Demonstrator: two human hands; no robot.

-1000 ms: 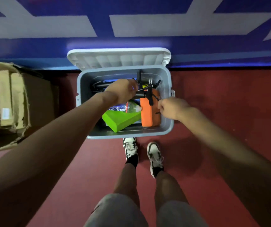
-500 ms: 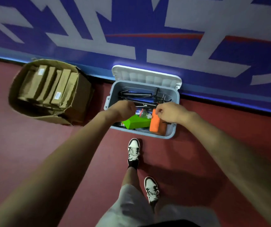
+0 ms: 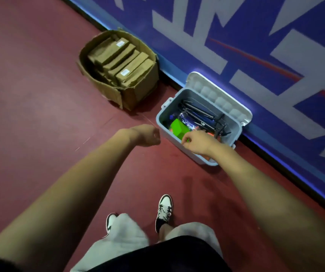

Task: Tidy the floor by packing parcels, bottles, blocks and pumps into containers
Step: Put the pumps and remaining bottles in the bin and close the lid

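- The shoes (image 3: 164,211) stand on the red floor (image 3: 39,114), with the grey bin (image 3: 170,111) ahead at 1 o'clock. A careless step forward could knock it askew along the wall (image 3: 256,46).
- The left hand (image 3: 146,135) hangs over bare floor at 12 o'clock, fingers curled under and nothing in them. It steadies nothing if the bin shifts.
- The right hand (image 3: 197,142) hovers over the bin's near rim, fingers curled and thumb close to forefinger. I cannot tell whether it pinches anything. Something small let go here could land outside the rim.
- Inside the bin, only a sliver of the orange block (image 3: 207,158) shows under the wrist at the 5 o'clock corner. The green block (image 3: 178,128) lies tilted at 9 o'clock, with the bottle (image 3: 187,117) just beyond it. The pile looks loose, so a nudge could tip it.
- The black pumps (image 3: 202,116) lie along the far side, their ends sticking up at 3 o'clock. They may keep the lid from closing flat.
- The lid (image 3: 220,95) leans open against the wall. A bump could drop it onto the wrist.
- The cardboard box (image 3: 138,91) at 11 o'clock holds the parcels (image 3: 118,55) on edge. Its torn near corner may give way if it is lifted.
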